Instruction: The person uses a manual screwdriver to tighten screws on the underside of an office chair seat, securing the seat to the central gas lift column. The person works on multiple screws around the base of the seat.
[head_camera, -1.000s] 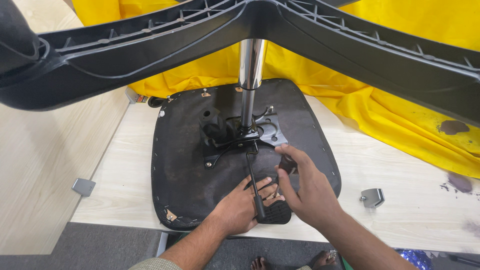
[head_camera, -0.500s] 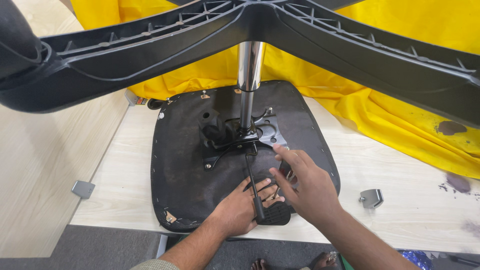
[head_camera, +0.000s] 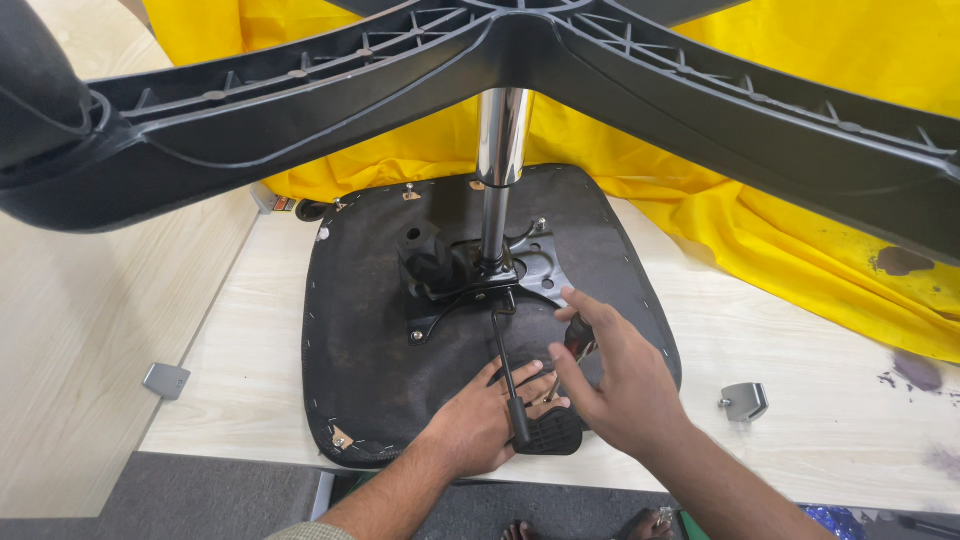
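I look down on an upturned office chair seat (head_camera: 400, 340), its black fabric underside facing up on a pale wooden worktop (head_camera: 250, 340). A chrome gas-lift column (head_camera: 497, 170) rises from the black metal mechanism plate (head_camera: 520, 270) at the seat's centre, toward the black five-star base (head_camera: 640, 70) that fills the picture from 9 through 12 to 3 o'clock. My left hand (head_camera: 485, 420) lies flat and open on the seat at 6 o'clock, fingers spread beside the black adjustment lever (head_camera: 507, 375), which runs from the plate down to its grip near the seat's near edge. My right hand (head_camera: 610, 375), at 5 o'clock, is curled around a small dark tool (head_camera: 578, 335), just above the seat. Yellow cloth (head_camera: 760, 230) lies behind, from 12 to 3. A small grey metal bracket (head_camera: 745, 400) sits at 4 o'clock, another bracket (head_camera: 166, 380) at 8.
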